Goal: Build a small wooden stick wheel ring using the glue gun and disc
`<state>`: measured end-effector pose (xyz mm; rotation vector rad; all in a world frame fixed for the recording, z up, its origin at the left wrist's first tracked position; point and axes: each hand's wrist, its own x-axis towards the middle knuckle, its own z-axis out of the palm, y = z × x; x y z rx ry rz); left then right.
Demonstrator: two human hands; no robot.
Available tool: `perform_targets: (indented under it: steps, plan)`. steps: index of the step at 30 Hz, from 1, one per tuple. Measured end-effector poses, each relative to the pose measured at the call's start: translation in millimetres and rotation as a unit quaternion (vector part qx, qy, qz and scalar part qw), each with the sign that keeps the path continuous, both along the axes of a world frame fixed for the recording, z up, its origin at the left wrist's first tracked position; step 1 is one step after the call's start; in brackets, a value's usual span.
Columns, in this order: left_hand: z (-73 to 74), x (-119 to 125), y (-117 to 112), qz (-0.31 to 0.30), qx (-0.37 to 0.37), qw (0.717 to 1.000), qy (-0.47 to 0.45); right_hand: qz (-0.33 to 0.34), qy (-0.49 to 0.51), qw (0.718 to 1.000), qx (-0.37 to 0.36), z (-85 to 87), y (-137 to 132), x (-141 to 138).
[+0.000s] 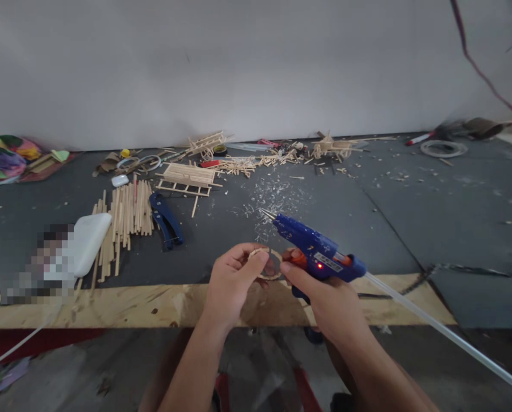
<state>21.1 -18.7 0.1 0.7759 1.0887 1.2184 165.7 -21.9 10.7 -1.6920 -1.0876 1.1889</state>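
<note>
My left hand (232, 280) pinches a small round wooden ring (269, 266) over the table's front edge. My right hand (330, 297) grips a blue hot glue gun (313, 249); its red light is on, its metal tip points up and left, and a clear glue stick trails from its back toward the lower right. My right forefinger also touches the ring's right side. The two hands sit close together at the centre of the view.
On the dark table (367, 229) lie a pile of wooden sticks (124, 220), blue cutters (165, 220), a stick-built platform (189, 177), more stick models (330, 147), a white box (86, 243) and glue scraps. The bare wood edge (131, 306) runs along the front.
</note>
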Motion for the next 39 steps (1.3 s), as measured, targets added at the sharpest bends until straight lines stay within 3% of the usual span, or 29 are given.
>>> perform_targets:
  steps: [4, 8, 15, 26, 39]
  plan:
    - [-0.5, -3.3, 0.5, 0.016, 0.010, 1.000, 0.006, 0.000, 0.066, 0.997, 0.025, -1.8, 1.4, 4.3]
    - [0.9, -9.7, 1.5, 0.044, 0.016, 0.999, 0.015, 0.050, 0.137, 0.989, 0.040, -4.0, 2.8, 15.1]
    - [2.8, -13.3, 1.8, 0.075, 0.036, 0.995, 0.052, 0.112, 0.117, 0.987, -0.006, 8.7, -9.1, 11.8]
    - [0.4, -16.4, 4.3, 0.098, 0.053, 0.993, 0.024, 0.094, 0.087, 0.989, -0.076, 12.5, -12.9, 17.0]
    - [0.7, -16.9, 3.8, 0.104, 0.062, 0.992, 0.024, 0.113, 0.071, 0.988, -0.073, 12.3, -11.6, 17.4]
